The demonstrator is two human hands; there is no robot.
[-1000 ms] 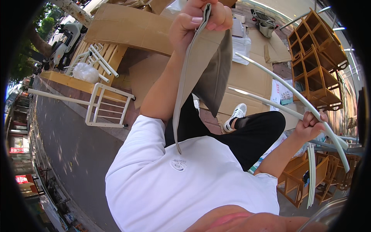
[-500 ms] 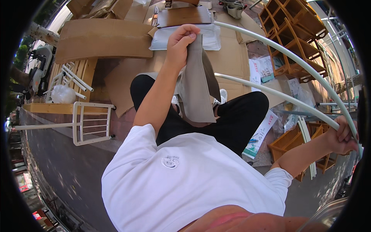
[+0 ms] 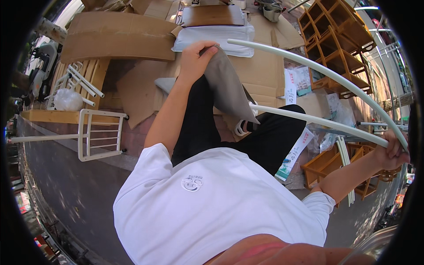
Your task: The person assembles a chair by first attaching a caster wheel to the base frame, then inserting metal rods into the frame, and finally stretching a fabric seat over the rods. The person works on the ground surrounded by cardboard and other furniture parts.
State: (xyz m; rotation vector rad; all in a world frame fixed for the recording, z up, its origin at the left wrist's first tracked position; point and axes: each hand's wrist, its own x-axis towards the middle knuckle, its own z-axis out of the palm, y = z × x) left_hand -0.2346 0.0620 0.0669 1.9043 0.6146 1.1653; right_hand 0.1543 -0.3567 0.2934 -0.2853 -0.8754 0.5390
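My left hand (image 3: 195,61) is closed on the upper corner of a grey-brown fabric piece (image 3: 226,81), which hangs down at a slant in front of my knees. Far out to the right, my right hand (image 3: 392,151) grips two pale tubes at once, a curved upper tube (image 3: 316,65) and a straighter lower tube (image 3: 316,120). The upper tube's free tip sits just right of the fabric's top. At the fabric's right edge is the left end of the lower one; whether it touches or goes behind the cloth I cannot tell.
Flat cardboard (image 3: 260,73) covers the ground ahead. A white ladder-like metal frame (image 3: 101,134) stands at left, near wooden planks (image 3: 81,115) and white tubes (image 3: 84,84). Brown wooden shelving (image 3: 338,55) stands back right. Printed sheets (image 3: 295,152) and plastic bags (image 3: 329,141) lie by my right knee.
My left hand has shifted left and slightly down, and the fabric's lower end has swung right. The upper tube's tip has moved left and down, closer to the fabric. Both grips stay closed.
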